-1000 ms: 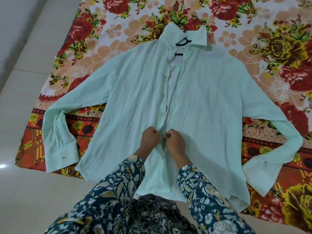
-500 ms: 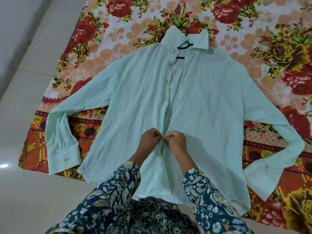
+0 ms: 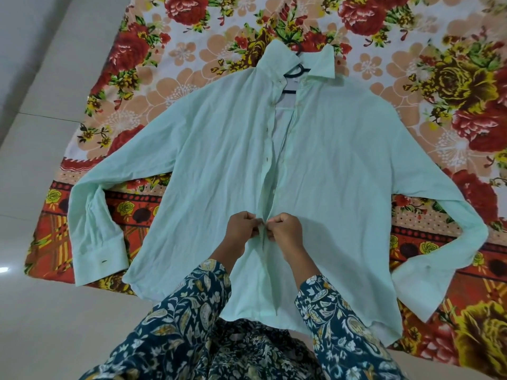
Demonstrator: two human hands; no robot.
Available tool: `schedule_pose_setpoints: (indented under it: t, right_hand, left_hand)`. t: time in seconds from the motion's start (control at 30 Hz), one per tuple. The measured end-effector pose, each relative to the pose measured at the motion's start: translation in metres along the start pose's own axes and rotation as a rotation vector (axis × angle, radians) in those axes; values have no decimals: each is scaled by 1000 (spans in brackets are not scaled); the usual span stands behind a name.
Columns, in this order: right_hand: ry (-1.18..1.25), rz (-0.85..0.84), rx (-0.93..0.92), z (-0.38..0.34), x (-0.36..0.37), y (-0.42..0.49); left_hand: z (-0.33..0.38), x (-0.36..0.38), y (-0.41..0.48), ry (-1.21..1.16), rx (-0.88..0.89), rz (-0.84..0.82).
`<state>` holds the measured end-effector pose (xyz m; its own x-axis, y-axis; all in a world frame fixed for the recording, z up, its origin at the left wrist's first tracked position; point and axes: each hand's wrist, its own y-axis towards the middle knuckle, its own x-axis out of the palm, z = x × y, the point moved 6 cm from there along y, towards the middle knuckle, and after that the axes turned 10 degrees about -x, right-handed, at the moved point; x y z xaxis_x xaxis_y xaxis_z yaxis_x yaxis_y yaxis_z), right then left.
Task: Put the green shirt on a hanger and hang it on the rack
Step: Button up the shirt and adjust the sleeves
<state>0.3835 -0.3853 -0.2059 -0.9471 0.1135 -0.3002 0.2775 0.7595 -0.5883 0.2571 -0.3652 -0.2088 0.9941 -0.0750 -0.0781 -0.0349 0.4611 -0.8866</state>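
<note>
Already the green shirt [image 3: 208, 171] lies spread front-up on a floral sheet [image 3: 192, 67] over the floor [image 3: 41, 311], sleeves out to both sides, and a dark hanger [image 3: 295, 74] sits inside it, its hook poking out past the collar and a bit of its bar showing in the open neck. So the first part looks done, as far as this one head view shows. The left hand [image 3: 241, 229] and the right hand [image 3: 285, 230] are both closed in a pinch on the two edges of the front placket, low on the shirt, knuckles almost touching; I judge a button is being fastened there, though the button itself is hidden by the fingers. Above the hands the placket gapes open up to the collar, with several buttons visible along its edge. No rack shows anywhere in view, so lifting the hanger and hanging it up is still to do.

Against the frame half a second back, the hands sit at about the same spot on the placket with the same pinched grip, and the shirt, sleeves and hanger lie where they did; only the camera has tilted a little, so the scene sits slightly differently in the picture
</note>
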Motion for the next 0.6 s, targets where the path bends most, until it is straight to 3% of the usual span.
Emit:
schedule_pose_setpoints:
  t: [0.27,0.4,0.6]
  right_hand:
    - [-82,-7,-69,-3,0,0]
    - [8,-42,-82,-2,-5,-1]
    - [160,-89,-70,3,-4,-11]
  left_hand:
    - [8,0,-5,98,101,-50]
    - [9,-2,-5,96,103,-134]
    - [12,4,-6,312,192,-17]
